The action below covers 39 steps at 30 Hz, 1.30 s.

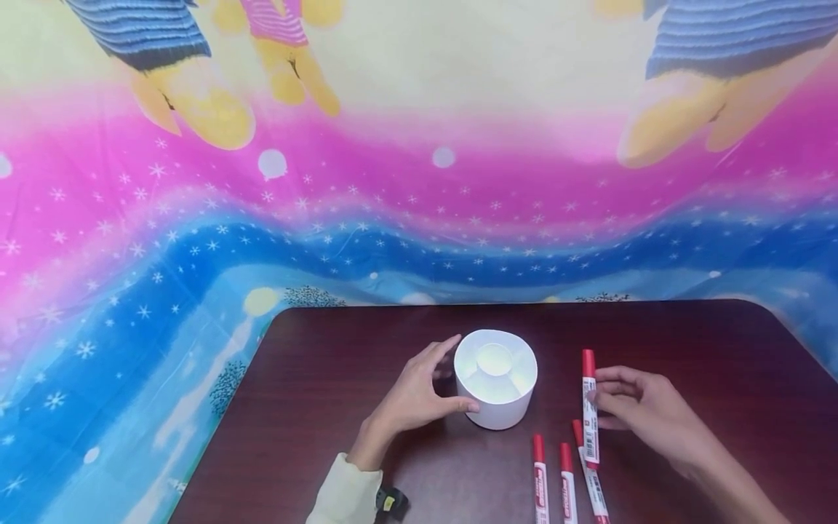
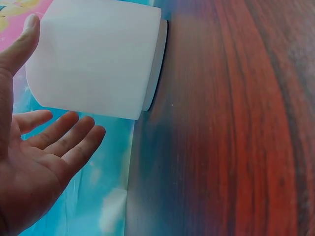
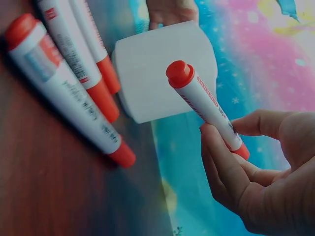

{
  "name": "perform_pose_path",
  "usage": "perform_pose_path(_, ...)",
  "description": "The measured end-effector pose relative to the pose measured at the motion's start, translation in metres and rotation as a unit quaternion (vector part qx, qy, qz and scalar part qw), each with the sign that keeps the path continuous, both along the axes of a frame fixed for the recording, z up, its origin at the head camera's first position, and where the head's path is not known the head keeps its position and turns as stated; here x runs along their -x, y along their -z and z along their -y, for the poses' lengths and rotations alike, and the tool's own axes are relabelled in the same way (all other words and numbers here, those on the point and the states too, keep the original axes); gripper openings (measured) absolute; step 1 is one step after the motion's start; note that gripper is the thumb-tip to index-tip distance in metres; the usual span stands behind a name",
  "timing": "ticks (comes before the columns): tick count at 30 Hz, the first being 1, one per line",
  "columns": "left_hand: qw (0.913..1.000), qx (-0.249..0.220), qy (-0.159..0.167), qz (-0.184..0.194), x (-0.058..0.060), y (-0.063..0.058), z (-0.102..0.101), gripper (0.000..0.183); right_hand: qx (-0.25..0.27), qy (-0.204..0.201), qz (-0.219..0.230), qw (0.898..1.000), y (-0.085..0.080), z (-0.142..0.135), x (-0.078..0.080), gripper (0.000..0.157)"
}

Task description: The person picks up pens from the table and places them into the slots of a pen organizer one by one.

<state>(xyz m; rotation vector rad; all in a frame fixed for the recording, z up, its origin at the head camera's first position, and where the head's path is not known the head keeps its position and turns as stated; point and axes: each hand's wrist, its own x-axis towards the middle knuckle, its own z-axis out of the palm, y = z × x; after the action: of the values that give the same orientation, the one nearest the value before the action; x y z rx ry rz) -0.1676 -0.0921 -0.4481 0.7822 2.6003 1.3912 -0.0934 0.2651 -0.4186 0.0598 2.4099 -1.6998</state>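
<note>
White round container (image 1: 499, 413) is seemingly being steadied by wide left hand (image 1: 419, 387), right hand (image 1: 644, 406) pinching red-capped white marker (image 1: 590, 416).

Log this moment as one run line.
right hand: pinches red-capped marker | left hand: beside white compartmented holder, contact unclear | table: three red-capped markers

Head cam bright w/ soft glare on table (image 1: 452, 466); wrist cams dimmer, dark shadow along nearest lying marker (image 3: 71, 93)

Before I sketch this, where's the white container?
In the head view, the white container stands right of centre, between the left hand and the held marker.
</note>
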Motion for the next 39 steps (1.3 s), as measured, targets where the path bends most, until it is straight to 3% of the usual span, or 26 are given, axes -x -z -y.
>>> perform_pose_path(18, 1.0, 0.0, 0.0, -0.003, 0.0, 0.002, -0.002, 0.1, 0.068, 0.011, -0.08, 0.994, -0.031, 0.029, 0.029, 0.053)
perform_pose_path(26, 1.0, 0.005, -0.007, 0.003, 0.001, 0.002, -0.002, 0.1, 0.182, 0.035, -0.107, 0.977, -0.042, 0.038, 0.039, 0.03)
perform_pose_path(39, 0.9998, 0.007, -0.007, 0.018, 0.001, 0.003, -0.003, 0.1, 0.204, 0.055, -0.106, 0.972, -0.032, 0.052, 0.047, 0.031)
